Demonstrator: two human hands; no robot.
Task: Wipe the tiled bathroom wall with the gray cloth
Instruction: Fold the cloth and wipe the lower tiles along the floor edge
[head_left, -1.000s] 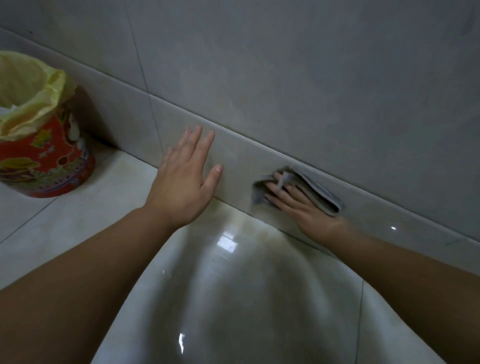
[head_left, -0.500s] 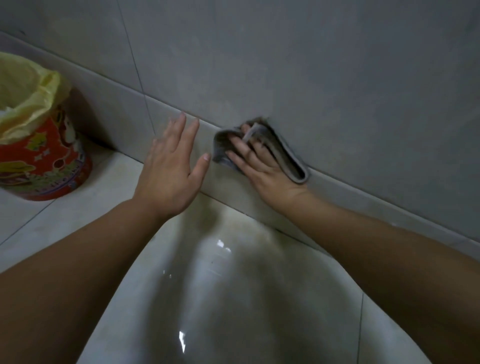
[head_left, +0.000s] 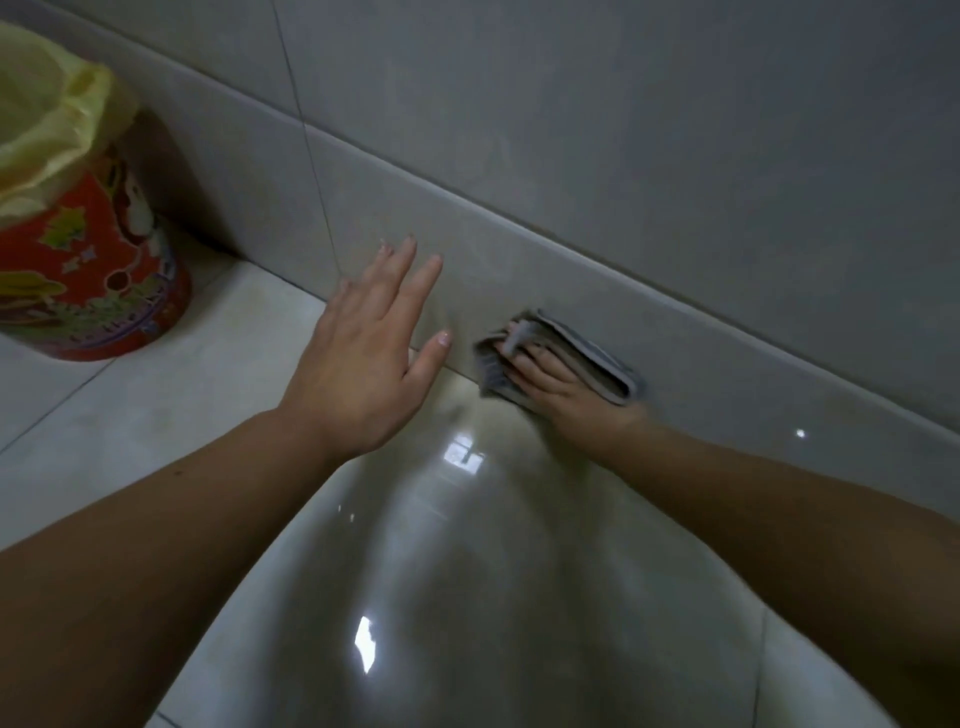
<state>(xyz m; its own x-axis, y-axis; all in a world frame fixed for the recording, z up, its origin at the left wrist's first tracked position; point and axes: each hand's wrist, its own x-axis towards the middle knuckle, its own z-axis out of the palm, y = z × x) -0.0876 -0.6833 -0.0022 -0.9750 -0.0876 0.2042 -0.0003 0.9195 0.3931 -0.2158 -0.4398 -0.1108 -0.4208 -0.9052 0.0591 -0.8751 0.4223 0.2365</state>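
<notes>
The tiled wall (head_left: 623, 156) is grey, with a low skirting band of tile along the floor. My right hand (head_left: 561, 387) lies flat on the folded gray cloth (head_left: 597, 358) and presses it against the skirting tile just above the floor joint. A fold of the cloth lies over my fingertips. My left hand (head_left: 363, 364) is to the left of the cloth, fingers straight and spread, its fingertips on the same skirting tile. It holds nothing.
A red patterned waste bin (head_left: 88, 280) lined with a yellow bag (head_left: 47, 130) stands at the left against the wall. The glossy pale floor tiles (head_left: 467, 571) reflect lights and my shadow below my arms.
My right hand has slid the cloth down and to the right, from the upper joint of the skirting tile back to its lower part. My left hand stays flat on the wall.
</notes>
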